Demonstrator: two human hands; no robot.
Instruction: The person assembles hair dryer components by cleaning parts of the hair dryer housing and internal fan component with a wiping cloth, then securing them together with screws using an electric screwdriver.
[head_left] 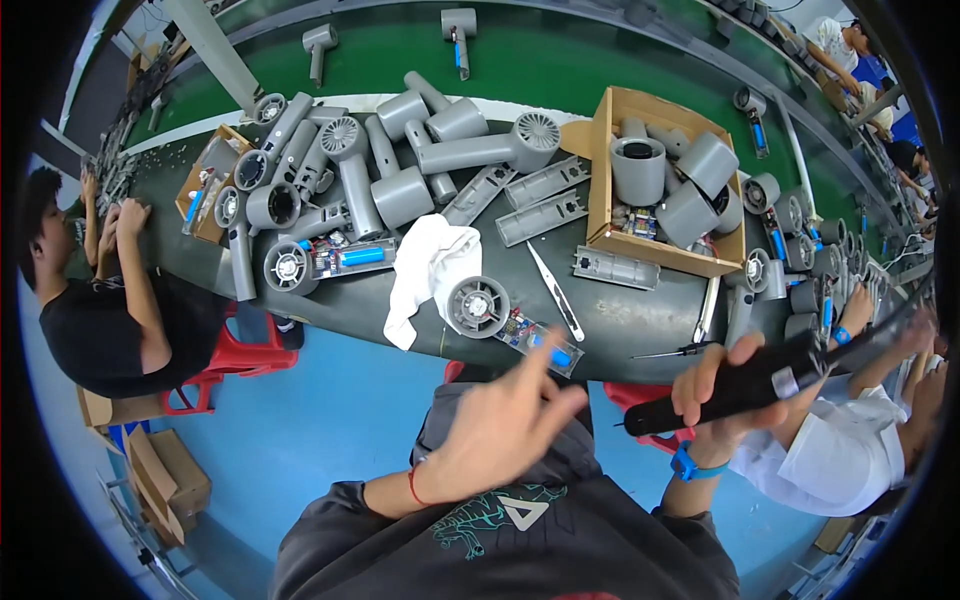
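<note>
Fingers of our left hand spread, seemingly empty; right hand grips electric screwdriver, right of white cloth. Opened handheld fan at cloth's edge. Probably screw-driving; next calls for bracing fan.

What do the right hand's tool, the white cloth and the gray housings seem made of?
Black tool: perhaps satin plastic, from its smooth dark surface; blur leaves doubt. White cloth: matte fabric, crumpled. Gray housings: likely matte molded plastic, dull, evenly colored.
</note>
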